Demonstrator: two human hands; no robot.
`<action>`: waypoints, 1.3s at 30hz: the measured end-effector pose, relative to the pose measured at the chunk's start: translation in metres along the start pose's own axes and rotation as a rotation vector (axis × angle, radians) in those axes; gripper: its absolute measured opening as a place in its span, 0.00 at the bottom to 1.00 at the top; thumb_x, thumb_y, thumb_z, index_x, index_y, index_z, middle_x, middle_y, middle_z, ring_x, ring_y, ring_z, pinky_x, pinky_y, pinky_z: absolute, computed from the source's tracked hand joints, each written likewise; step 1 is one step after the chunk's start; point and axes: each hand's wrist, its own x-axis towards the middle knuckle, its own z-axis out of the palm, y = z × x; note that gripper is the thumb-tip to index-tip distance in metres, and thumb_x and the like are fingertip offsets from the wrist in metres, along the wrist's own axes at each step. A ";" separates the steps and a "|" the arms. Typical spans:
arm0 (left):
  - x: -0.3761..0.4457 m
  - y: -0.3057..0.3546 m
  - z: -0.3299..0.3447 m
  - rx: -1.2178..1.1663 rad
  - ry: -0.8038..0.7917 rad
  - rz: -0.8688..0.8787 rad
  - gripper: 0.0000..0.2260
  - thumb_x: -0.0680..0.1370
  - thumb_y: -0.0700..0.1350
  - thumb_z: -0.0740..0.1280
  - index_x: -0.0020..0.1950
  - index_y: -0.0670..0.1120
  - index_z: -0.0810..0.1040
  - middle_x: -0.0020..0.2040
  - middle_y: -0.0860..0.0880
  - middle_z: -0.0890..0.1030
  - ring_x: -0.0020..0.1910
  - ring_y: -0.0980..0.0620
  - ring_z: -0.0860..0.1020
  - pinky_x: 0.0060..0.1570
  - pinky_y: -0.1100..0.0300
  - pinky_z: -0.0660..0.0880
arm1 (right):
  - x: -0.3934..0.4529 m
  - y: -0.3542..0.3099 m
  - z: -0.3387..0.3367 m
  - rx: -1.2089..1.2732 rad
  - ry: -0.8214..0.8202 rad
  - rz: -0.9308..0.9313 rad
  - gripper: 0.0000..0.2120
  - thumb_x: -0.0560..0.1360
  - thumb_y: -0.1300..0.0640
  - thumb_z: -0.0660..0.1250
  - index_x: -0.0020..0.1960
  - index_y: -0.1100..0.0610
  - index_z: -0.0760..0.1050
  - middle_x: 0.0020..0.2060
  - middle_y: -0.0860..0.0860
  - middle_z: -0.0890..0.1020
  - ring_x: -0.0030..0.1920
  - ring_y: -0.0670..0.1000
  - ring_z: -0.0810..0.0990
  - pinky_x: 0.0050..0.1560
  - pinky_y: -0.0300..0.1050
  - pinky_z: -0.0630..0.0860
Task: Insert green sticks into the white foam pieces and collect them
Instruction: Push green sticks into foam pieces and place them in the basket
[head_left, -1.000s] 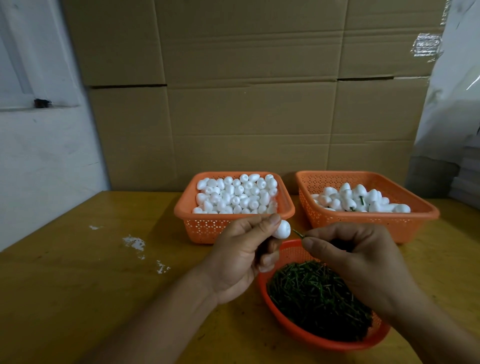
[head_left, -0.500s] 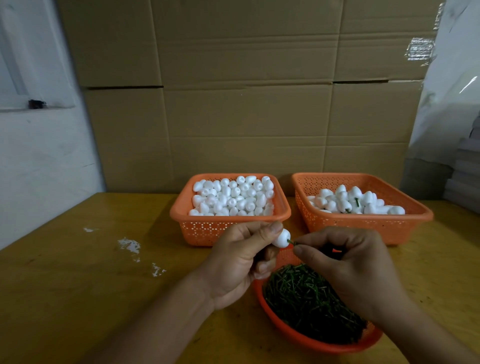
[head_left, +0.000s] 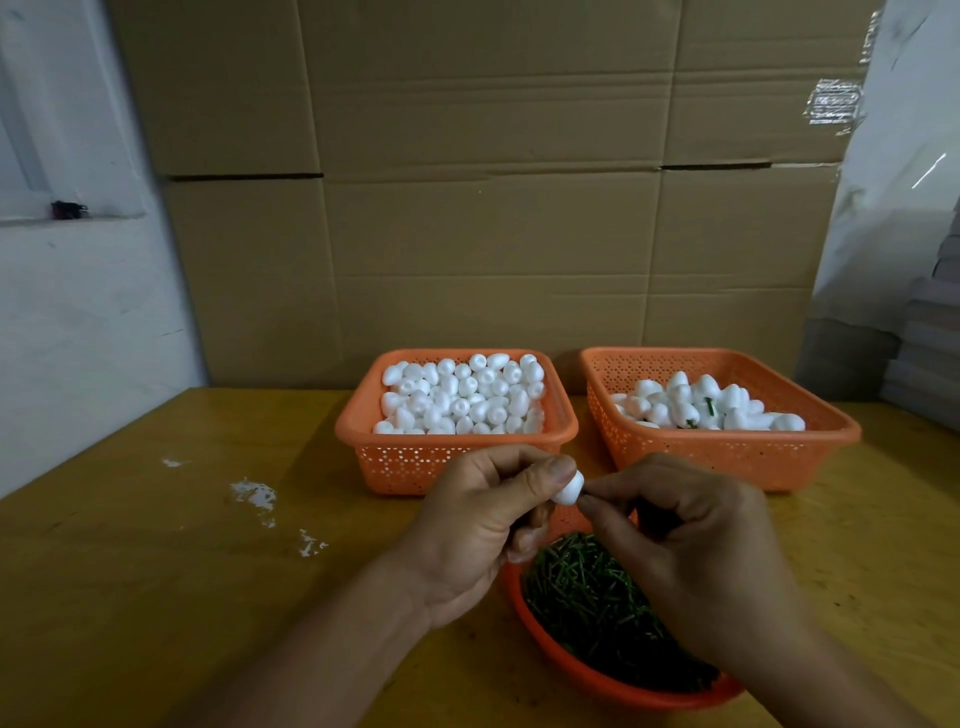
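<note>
Scuffed wooden table (head_left: 130, 597); perforated baskets (head_left: 457, 462)

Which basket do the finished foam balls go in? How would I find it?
Look at the yellow wooden table before the cardboard boxes. Two square orange baskets stand at its back. Pick the right basket: it is partly filled, and green sticks poke from its foam pieces, unlike the heaped left basket.

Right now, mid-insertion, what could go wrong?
The left hand pinches the foam piece only at its edge, so the right hand pushing against it could pop it loose, perhaps into the stick bowl below. The stick is hidden between the fingertips, so an off-centre or bent entry would go unseen.
</note>
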 end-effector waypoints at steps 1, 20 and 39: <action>0.000 -0.001 0.001 0.011 0.016 0.016 0.11 0.73 0.49 0.75 0.44 0.42 0.83 0.30 0.48 0.70 0.25 0.55 0.67 0.25 0.65 0.63 | 0.000 -0.001 0.000 0.005 0.003 0.003 0.06 0.70 0.59 0.76 0.44 0.50 0.87 0.34 0.42 0.83 0.31 0.46 0.80 0.30 0.37 0.74; -0.003 -0.001 0.004 0.283 0.046 0.245 0.07 0.78 0.52 0.70 0.42 0.51 0.82 0.29 0.50 0.70 0.30 0.54 0.68 0.32 0.62 0.67 | -0.003 0.001 0.006 0.266 0.039 0.180 0.03 0.71 0.53 0.75 0.40 0.45 0.86 0.31 0.48 0.85 0.29 0.49 0.81 0.30 0.49 0.76; -0.001 -0.011 0.006 0.273 0.059 0.250 0.19 0.75 0.58 0.69 0.62 0.51 0.77 0.30 0.54 0.75 0.28 0.57 0.72 0.29 0.66 0.69 | 0.005 0.005 0.007 0.436 0.076 0.326 0.04 0.73 0.59 0.74 0.40 0.53 0.86 0.34 0.56 0.85 0.37 0.60 0.82 0.39 0.51 0.79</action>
